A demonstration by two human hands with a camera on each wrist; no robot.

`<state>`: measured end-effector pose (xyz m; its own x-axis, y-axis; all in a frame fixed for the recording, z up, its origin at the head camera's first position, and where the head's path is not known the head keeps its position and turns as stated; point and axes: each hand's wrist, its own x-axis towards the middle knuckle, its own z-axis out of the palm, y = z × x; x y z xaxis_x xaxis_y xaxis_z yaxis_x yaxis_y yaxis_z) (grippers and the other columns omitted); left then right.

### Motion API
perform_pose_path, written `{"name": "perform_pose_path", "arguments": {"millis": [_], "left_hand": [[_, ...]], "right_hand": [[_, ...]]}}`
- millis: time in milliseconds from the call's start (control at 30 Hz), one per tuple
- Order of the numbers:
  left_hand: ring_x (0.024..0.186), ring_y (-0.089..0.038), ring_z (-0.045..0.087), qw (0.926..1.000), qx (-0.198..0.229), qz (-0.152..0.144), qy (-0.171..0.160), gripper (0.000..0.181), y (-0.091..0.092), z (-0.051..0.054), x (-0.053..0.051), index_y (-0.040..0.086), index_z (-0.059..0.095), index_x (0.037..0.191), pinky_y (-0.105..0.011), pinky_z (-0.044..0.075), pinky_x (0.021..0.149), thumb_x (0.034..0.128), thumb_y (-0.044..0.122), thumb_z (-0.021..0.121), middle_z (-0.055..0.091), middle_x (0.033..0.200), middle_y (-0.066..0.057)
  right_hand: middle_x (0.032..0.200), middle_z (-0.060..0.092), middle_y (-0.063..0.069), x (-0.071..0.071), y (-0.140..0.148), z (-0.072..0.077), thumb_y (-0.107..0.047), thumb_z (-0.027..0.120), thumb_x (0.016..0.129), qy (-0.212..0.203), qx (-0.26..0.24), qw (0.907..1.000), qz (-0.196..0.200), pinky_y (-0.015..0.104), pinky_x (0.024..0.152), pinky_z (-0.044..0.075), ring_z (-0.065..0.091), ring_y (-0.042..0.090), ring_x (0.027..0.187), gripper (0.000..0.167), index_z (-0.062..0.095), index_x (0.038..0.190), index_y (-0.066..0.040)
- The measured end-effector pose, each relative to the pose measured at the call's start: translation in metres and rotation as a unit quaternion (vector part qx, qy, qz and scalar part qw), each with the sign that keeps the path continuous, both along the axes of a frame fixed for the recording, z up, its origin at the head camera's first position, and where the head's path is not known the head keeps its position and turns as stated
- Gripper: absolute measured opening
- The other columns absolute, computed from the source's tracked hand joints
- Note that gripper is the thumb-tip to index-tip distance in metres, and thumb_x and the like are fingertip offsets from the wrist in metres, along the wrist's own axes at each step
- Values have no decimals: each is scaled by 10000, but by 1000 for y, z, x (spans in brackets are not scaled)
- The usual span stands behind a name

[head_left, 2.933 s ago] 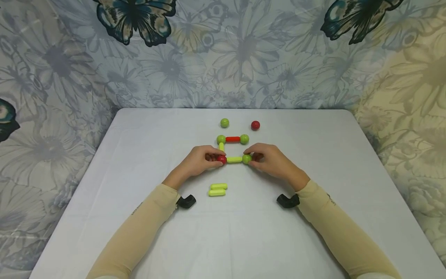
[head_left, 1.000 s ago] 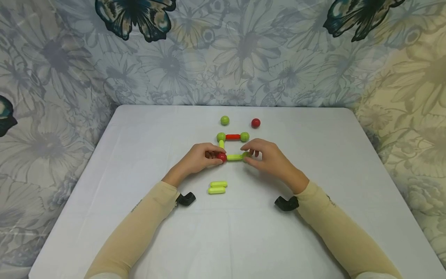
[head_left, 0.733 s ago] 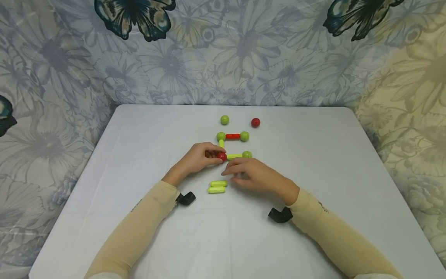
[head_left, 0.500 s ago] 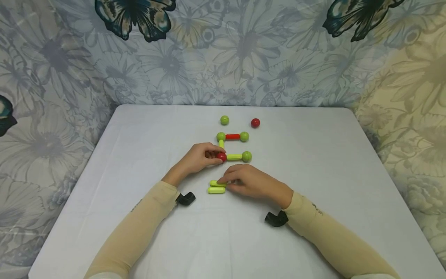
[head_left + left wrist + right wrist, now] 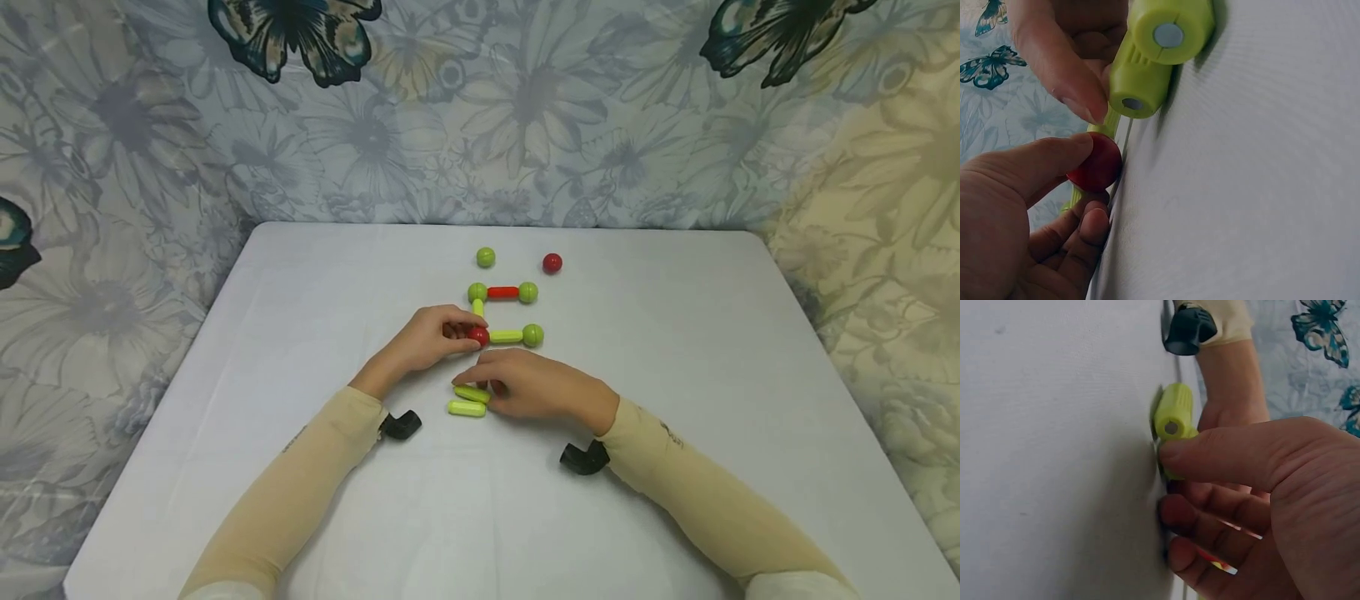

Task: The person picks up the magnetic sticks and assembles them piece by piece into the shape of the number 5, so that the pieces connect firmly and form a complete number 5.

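Note:
My left hand [image 5: 429,340] pinches a red ball [image 5: 478,337] between thumb and fingers. That ball is the corner of a shape on the table: a yellow-green magnetic rod [image 5: 506,337] runs right to a green ball [image 5: 533,336], and another rod [image 5: 477,307] runs back to a green ball [image 5: 477,292]. Nearer the person, my right hand [image 5: 536,385] pinches the farther of two loose yellow-green magnetic rods [image 5: 472,394], now slightly slanted. Beside it lies the other loose rod [image 5: 467,408]. In the left wrist view both loose rods show metal tips; the right thumb partly covers the gripped rod in the right wrist view.
A red rod [image 5: 503,292] joins the back corner to another green ball [image 5: 528,292]. Behind these lie a loose green ball [image 5: 486,257] and a loose red ball [image 5: 552,263]. The white table [image 5: 300,275] backs onto a flower-and-butterfly cloth [image 5: 525,125]. Black wrist mounts [image 5: 585,459] stick out inward.
My right hand has let go of the green ball at the right end and moved nearer and left to the loose rods, tilting and taking hold of one. My left hand stays on the red ball.

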<state>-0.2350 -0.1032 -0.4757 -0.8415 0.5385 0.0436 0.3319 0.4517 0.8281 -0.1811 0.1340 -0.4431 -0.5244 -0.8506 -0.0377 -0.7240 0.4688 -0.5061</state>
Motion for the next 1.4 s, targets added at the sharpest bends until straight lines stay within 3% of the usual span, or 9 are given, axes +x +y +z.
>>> {"name": "perform_pose_path", "arguments": {"millis": [167,333,433,600,800,1133,1233,1400], "left_hand": [[903,-175,661,10000,55,-24,12,324,1,-1,0,141,798,1304,-336,553,829,985,169,842,729,1053,15],[906,-177,664,10000,16,8,13,320,0,-2,-1,151,798,1306,-346,557,830,989,178,838,729,1051,20],[907,-178,659,10000,-6,32,-13,320,-1,-2,-1,152,797,1309,-342,552,826,993,182,835,726,1050,18],[896,-182,649,10000,1,-15,12,321,-1,0,0,144,796,1308,-334,544,813,992,186,836,721,1043,9],[897,-178,655,10000,1,22,16,325,-1,-1,0,154,798,1308,-336,547,817,986,170,840,721,1040,17],[903,-183,647,9999,-30,111,-27,332,-1,-2,0,181,802,1306,-353,540,824,978,186,852,716,1037,26],[903,-184,646,9999,-15,112,-17,328,-2,-3,0,189,804,1303,-354,542,821,979,186,853,715,1041,28],[915,-187,643,10000,14,69,-34,335,-1,-2,0,188,801,1310,-355,542,828,978,182,851,716,1060,26]], "right_hand": [[1017,671,-68,-7,-3,5,25,734,947,-245,165,9996,29,313,866,506,578,140,921,435,763,1343,-153],[887,609,-74,-11,-5,8,86,663,920,-257,296,9988,286,298,784,484,532,112,811,620,712,1457,-221],[825,572,-60,-12,-11,13,120,616,894,-98,509,9972,539,285,721,432,480,106,751,683,736,1433,-282],[773,541,-46,-14,-16,16,102,661,906,-66,778,9947,674,285,719,415,479,112,754,575,771,1351,-246],[926,658,-49,-11,-6,9,14,760,935,-239,368,9990,102,301,818,511,575,121,866,451,725,1365,-114],[989,699,-105,0,44,5,-46,867,898,-288,-749,9903,-1132,320,802,591,653,76,872,574,694,1444,-81],[954,694,-108,3,58,2,-45,884,888,-287,-824,9862,-1404,340,792,594,654,92,869,571,702,1428,-82],[904,681,-108,5,76,-2,-75,885,901,-269,-538,9805,-1869,324,760,570,636,95,835,530,717,1404,-66]]}}
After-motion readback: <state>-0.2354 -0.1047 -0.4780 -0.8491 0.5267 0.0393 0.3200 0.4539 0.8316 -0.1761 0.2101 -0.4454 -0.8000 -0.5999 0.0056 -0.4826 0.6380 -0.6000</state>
